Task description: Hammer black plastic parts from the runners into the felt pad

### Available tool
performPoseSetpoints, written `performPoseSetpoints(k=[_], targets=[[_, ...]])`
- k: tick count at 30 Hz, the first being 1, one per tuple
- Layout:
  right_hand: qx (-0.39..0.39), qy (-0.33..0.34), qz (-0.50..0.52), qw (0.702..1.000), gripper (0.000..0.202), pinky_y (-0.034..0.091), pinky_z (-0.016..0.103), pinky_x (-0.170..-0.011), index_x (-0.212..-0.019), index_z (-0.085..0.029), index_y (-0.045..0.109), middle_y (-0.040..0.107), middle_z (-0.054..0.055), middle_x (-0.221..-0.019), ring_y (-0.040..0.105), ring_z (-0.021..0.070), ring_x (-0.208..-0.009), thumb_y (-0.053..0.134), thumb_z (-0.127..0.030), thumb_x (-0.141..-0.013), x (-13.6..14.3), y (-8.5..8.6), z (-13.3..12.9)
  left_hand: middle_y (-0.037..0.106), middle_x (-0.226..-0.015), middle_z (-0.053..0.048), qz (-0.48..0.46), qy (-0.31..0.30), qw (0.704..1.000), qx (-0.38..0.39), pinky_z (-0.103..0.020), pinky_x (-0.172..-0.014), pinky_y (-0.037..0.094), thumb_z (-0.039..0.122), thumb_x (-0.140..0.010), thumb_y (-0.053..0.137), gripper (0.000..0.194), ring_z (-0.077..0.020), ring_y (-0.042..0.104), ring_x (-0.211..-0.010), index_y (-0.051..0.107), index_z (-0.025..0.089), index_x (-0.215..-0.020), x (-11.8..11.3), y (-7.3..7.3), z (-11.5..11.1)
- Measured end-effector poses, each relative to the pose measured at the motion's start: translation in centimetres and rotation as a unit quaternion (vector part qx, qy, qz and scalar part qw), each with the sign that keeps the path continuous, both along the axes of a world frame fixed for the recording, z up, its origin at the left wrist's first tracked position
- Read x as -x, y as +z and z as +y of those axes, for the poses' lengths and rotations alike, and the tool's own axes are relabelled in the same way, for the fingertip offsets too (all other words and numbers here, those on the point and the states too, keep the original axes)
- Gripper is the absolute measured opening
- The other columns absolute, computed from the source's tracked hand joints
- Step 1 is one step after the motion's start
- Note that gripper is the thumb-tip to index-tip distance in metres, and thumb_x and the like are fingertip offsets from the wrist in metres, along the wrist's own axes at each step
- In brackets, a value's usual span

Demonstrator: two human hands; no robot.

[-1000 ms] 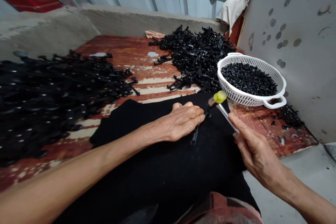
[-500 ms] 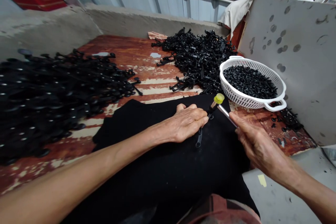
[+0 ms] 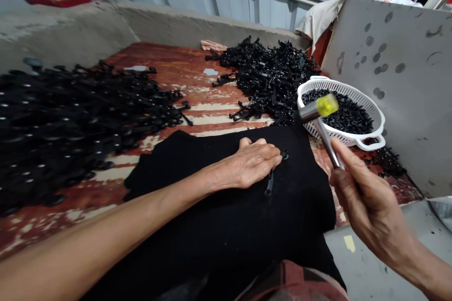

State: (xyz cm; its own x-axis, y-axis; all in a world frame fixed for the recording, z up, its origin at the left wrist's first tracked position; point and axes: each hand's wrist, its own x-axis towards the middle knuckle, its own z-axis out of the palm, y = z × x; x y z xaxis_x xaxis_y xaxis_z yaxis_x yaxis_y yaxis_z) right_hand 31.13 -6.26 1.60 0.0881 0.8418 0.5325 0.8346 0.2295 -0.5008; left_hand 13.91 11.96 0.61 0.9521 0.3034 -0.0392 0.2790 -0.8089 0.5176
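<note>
My right hand [image 3: 367, 197] is wrapped round the handle of a small mallet [image 3: 325, 138], its yellow-faced head raised above the black cloth and in front of the white basket. On the black cloth [image 3: 226, 225], my left hand [image 3: 252, 162] presses down with its fingers closed over a slim black plastic part [image 3: 269, 184]. One end of that part sticks out below the palm. A round black end [image 3: 285, 154] shows just past the fingertips; the middle is hidden under my hand.
A white slotted basket [image 3: 370, 140] full of small black pieces stands at right. Behind the cloth lies a heap of black plastic parts [image 3: 268, 75], with a larger heap [image 3: 70, 127] at left. A grey spotted panel [image 3: 399, 94] rises on the right.
The mallet has lifted off the part near my left fingertips and swung up to the right with my right hand. My left hand stays in place.
</note>
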Motion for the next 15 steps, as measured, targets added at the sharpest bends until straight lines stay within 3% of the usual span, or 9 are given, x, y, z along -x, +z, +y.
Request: performPoseSetpoints(k=[2,6,10,12,15], targets=[[-0.009,-0.009,-0.011,1.0,0.066,0.037,0.042,-0.114,-0.152,-0.023,0.033,0.048,0.008,-0.15,0.046,0.0241,-0.136,0.046,-0.002,-0.091,0.2,-0.2,-0.1,0.051,-0.075,-0.001,0.006,0.008,1.0,-0.002,-0.037,-0.075,0.025,0.029,-0.096,0.026,0.033,-0.0193,0.044,-0.08,0.042,0.02,-0.069,-0.1,0.0,-0.1],[0.112,0.043,-0.033,0.992,0.06,0.045,0.046,-0.108,-0.147,-0.014,0.043,0.06,0.016,-0.138,0.055,0.0287,-0.129,0.043,0.0,-0.088,0.1,-0.4,0.1,0.052,-0.074,-0.002,0.015,0.015,0.999,-0.027,-0.038,-0.075,0.022,0.028,-0.096,0.026,0.033,-0.0199,0.044,-0.08,0.043,0.019,-0.069,-0.2,-0.2,-0.3],[0.014,0.002,0.002,1.0,0.059,0.04,0.041,-0.112,-0.15,-0.018,0.038,0.052,0.012,-0.147,0.048,0.0238,-0.135,0.044,-0.005,-0.093,0.4,0.5,0.1,0.051,-0.072,-0.001,0.009,0.012,0.999,-0.036,-0.038,-0.074,0.022,0.03,-0.096,0.027,0.034,-0.0189,0.043,-0.078,0.042,0.019,-0.068,-0.1,-0.6,-0.2],[0.007,-0.024,0.005,1.0,0.061,0.04,0.043,-0.112,-0.151,-0.021,0.036,0.05,0.011,-0.149,0.047,0.0253,-0.136,0.044,-0.005,-0.092,0.5,0.5,0.2,0.051,-0.071,-0.001,0.002,0.008,0.999,-0.037,-0.038,-0.074,0.022,0.032,-0.097,0.026,0.036,-0.0186,0.043,-0.078,0.042,0.019,-0.068,0.0,-0.7,0.0],[0.154,0.011,0.025,0.988,0.055,0.052,0.047,-0.097,-0.144,-0.016,0.048,0.069,0.015,-0.118,0.065,0.0299,-0.112,0.043,-0.009,-0.089,0.1,-0.2,0.5,0.053,-0.072,-0.001,-0.002,0.007,0.999,-0.049,-0.037,-0.074,0.025,0.035,-0.097,0.027,0.036,-0.0186,0.044,-0.077,0.044,0.019,-0.069,-0.1,-0.8,0.2]])
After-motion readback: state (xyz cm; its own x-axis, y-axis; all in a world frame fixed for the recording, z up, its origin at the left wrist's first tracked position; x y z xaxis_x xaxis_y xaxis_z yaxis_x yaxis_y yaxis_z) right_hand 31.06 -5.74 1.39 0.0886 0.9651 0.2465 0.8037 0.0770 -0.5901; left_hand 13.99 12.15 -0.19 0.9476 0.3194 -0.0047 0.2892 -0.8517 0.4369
